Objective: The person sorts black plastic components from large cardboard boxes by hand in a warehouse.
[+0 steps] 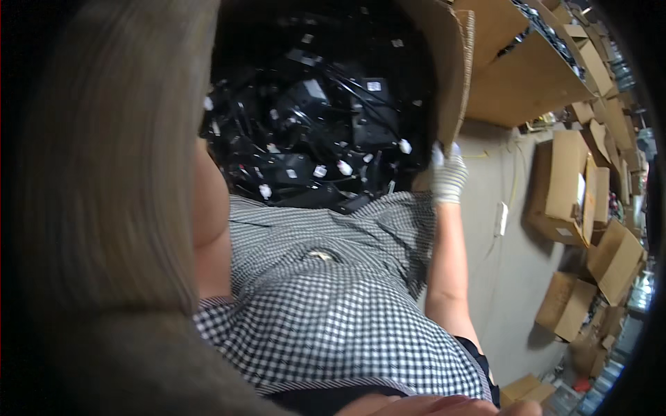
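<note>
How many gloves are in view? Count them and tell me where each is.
1: a striped whitish glove on the right hand, at the edge of the cardboard box of black parts. The left hand is out of sight, so another may be hidden.

Person (347, 305): near, middle.
Big carton (451, 62): directly before person.
Parts (371, 125): heaped in big carton.
Right grip (449, 175): at big carton's near right edge.
Second carton (527, 80): right of big carton, more parts inside.
Strip (501, 219): on floor (485, 284), right of right forearm (448, 256).
Far box (563, 184): on floor, right of strip.
Near box (563, 305): on floor, nearer than far box.
Outer box (614, 253): right of near box.
</note>
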The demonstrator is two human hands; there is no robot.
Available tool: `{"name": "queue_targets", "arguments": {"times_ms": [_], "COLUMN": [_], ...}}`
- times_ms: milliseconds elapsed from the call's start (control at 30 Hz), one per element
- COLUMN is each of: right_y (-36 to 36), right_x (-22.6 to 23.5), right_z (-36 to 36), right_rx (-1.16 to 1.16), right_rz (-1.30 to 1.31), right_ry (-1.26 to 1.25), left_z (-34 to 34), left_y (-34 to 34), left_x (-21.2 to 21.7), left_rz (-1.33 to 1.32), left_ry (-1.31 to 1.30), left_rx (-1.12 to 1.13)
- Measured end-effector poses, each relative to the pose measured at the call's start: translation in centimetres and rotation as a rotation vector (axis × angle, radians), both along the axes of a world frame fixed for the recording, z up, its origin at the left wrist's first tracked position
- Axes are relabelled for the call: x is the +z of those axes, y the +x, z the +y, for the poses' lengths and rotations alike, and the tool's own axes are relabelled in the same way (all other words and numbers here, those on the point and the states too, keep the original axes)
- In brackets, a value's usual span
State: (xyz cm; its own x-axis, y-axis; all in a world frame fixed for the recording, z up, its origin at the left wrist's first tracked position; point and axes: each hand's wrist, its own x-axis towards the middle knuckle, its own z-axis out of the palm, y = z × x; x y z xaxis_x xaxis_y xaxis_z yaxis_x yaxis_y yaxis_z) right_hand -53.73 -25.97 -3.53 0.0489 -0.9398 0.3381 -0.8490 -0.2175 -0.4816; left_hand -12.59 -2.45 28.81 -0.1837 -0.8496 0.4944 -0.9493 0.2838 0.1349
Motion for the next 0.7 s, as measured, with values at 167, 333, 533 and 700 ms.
{"name": "queue_targets", "arguments": {"times_ms": [167, 333, 533, 700], "right_y": [0.8, -3.1, -4.3, -6.0], "right_x": [0.9, -1.3, 1.5, 2.5], "right_z": [2.9, 5.9, 6.6, 6.6], "right_rx": [0.177, 0.282, 0.362, 0.278], "right_rz": [-0.004, 0.148, 0.488, 0.479], "right_ry": [0.177, 0.039, 0.319, 0.522], "left_z": [8.4, 16.4, 23.5, 13.8], "left_y": [4.6, 4.3, 8.2, 16.2], "left_x": [4.8, -0.3, -2.5, -7.8], "left_rz": [-0.345, -0.440, -0.531, -0.503], "left_ry": [-0.036, -0.228, -0.044, 0.021], "left_rx": [0.347, 0.773, 0.958, 0.739]}}
